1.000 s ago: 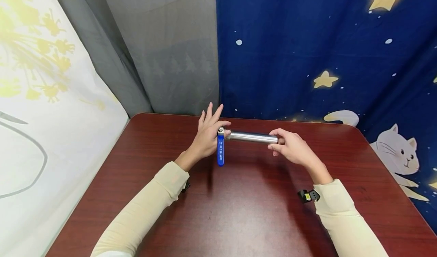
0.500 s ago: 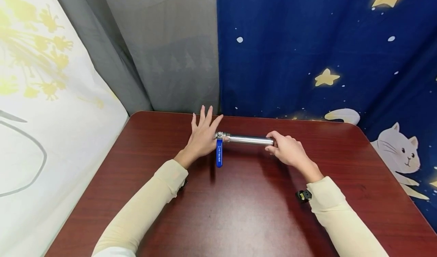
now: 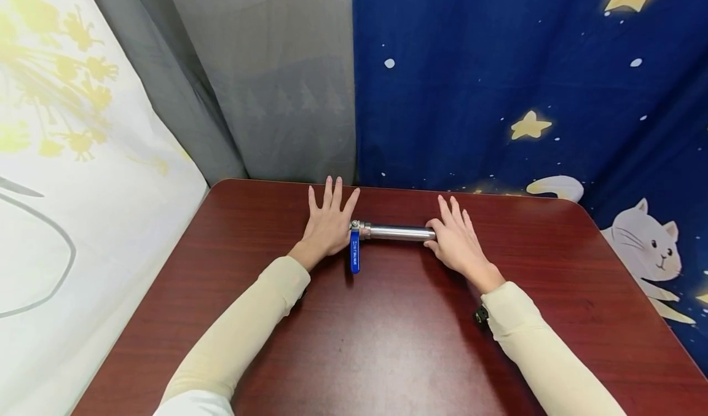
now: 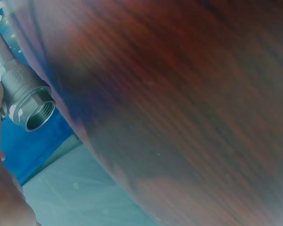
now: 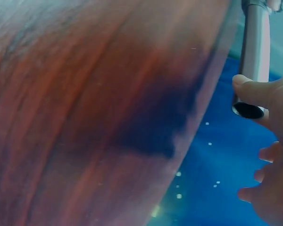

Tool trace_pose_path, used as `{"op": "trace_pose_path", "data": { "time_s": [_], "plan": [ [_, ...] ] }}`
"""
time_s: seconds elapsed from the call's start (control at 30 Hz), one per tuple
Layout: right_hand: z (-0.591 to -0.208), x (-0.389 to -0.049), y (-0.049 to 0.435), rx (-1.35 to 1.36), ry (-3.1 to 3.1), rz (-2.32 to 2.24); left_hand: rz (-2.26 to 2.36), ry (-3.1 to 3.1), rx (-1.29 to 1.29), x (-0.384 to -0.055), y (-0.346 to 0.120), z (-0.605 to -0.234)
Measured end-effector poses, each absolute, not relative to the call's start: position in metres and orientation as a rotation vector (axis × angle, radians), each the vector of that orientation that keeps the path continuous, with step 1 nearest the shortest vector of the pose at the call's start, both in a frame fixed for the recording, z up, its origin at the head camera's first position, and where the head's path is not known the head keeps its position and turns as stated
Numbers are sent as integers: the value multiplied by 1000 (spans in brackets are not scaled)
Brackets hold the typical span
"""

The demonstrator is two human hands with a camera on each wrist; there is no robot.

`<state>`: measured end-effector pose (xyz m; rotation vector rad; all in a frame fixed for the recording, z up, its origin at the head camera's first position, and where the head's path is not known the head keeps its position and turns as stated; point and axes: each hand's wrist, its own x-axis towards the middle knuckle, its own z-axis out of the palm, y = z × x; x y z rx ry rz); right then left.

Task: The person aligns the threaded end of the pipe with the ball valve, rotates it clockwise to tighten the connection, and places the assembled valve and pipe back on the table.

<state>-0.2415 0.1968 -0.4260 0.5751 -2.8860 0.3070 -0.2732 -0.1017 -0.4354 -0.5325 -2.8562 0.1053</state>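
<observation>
A ball valve (image 3: 364,230) with a blue lever handle (image 3: 355,253) is joined to a shiny metal pipe (image 3: 402,233) that stretches to the right. My left hand (image 3: 327,227) holds the valve on its thumb side, its other fingers spread out straight; the thumb is mostly hidden behind the valve. In the left wrist view the threaded mouth of the valve (image 4: 28,96) faces outward. My right hand (image 3: 456,238) pinches the pipe's right end between thumb and index finger, the other fingers stretched forward. The right wrist view shows the pipe's dark open end (image 5: 247,110) beside the thumb.
A dark red wooden table (image 3: 354,342) lies beneath the hands. Behind its far edge hang a grey curtain (image 3: 276,84) and a blue curtain (image 3: 453,96) with stars and a cat. White patterned cloth (image 3: 83,219) borders the left side.
Both hands have brought the valve and pipe slightly downward and toward the near side in view. The right hand's outer fingers have straightened; the left fingers have shifted to the left.
</observation>
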Motion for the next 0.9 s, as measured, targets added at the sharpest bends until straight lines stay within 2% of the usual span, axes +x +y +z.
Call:
{"op": "trace_pose_path", "data": {
  "time_s": [0.37,0.63,0.9],
  "plan": [
    [-445,-246,198,499,-2941,373,163,-2855,-549,-272,-99,-439],
    [-447,-245,198,433,-3019,438,92,-2909,-504,-268,-97,-442],
    [-443,-243,198,403,-3070,471,10,-3039,-564,-262,-103,-438]
  ]
}}
